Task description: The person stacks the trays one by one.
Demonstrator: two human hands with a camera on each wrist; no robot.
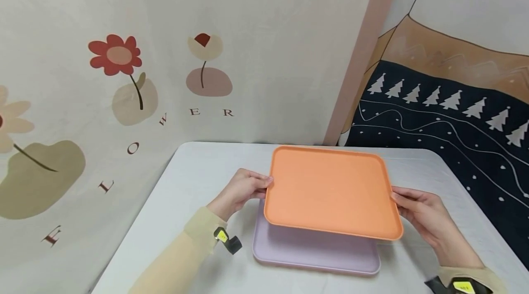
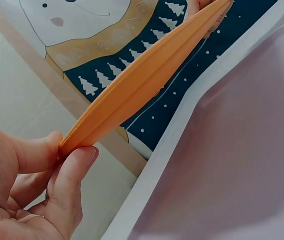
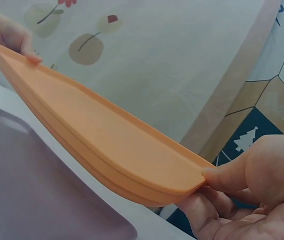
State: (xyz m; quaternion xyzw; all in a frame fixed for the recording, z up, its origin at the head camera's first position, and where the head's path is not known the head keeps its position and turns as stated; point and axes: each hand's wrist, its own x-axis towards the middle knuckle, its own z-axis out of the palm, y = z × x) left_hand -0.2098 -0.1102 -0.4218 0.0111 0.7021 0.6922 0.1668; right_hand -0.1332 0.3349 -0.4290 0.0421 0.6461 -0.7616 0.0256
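An orange tray [image 1: 330, 188] is held up between both hands, over a pale purple tray [image 1: 316, 252] that lies on the white table. My left hand [image 1: 244, 188] pinches its left edge between thumb and fingers, also visible in the left wrist view, where the orange tray [image 2: 137, 82] appears nearly edge-on. At the opposite short edge my right hand [image 1: 425, 213] grips with the thumb on top and fingers beneath; the right wrist view shows this hand [image 3: 241, 190] clearly. The orange tray hides the far part of the purple one, and a gap separates them.
The white table [image 1: 206, 161] has rounded far corners. Behind it hangs a pale cloth [image 1: 285, 55] printed with flowers and letters. To the right is a dark blue printed cloth [image 1: 413, 119] with white trees.
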